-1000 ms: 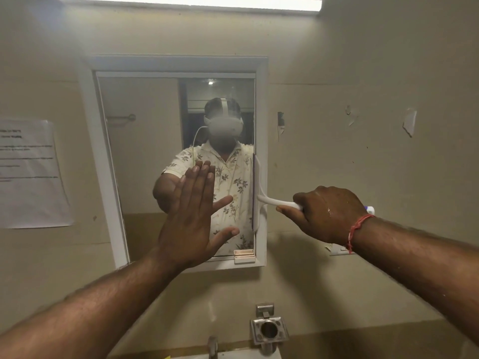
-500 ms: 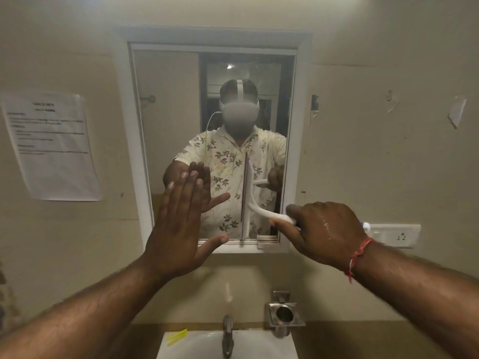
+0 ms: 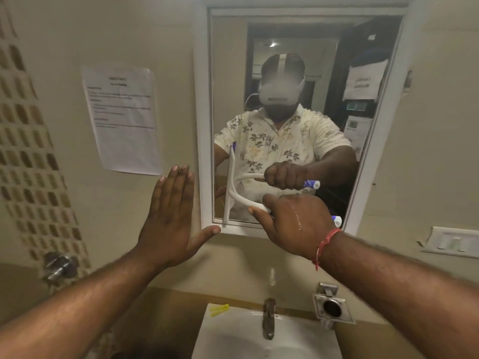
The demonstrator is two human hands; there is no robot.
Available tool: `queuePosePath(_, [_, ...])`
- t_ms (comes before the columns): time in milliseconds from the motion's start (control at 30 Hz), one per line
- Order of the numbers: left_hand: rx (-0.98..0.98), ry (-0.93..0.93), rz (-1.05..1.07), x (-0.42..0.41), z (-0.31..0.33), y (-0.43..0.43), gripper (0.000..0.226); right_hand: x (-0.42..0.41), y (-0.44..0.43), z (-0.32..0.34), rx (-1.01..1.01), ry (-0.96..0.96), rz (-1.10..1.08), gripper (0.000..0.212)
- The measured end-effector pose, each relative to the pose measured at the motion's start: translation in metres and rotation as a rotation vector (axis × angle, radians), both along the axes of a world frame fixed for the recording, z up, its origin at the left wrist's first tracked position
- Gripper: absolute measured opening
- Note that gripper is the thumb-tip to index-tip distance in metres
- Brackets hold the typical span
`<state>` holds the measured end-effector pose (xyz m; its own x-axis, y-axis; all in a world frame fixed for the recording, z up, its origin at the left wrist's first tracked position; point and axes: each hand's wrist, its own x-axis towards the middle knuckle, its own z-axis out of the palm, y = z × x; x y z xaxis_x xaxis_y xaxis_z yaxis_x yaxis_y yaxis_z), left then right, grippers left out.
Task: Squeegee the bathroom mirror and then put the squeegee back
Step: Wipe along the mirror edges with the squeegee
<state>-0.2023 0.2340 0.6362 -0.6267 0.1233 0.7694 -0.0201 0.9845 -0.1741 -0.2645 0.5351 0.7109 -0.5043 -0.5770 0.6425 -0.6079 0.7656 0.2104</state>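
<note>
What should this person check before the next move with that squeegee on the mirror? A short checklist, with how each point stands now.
1. Grip: the right hand is wrapped round the handle of the squeegee: ok.
2. Blade on the glass: it stands upright at the left edge of the mirror and meets its own reflection: ok.
3. Left hand off the glass: open and flat beside the mirror, thumb at its lower corner: ok.
4. Glass free of streaks: cannot tell.
5. Place to put the squeegee back: none shows plainly: cannot tell.
</note>
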Motion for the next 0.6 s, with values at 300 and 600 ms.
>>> queuePosePath(300, [0.004, -0.003, -0.041, -0.005, 0.003, -0.014, 0.121, -0.009, -0.034, 0.000, 0.027, -0.002, 0.000, 0.060])
queuePosePath(600, [0.003, 0.028, -0.105, -0.021, 0.005, -0.009, 0.121, -0.005, -0.033, 0.008, 0.038, -0.048, -0.021, 0.063])
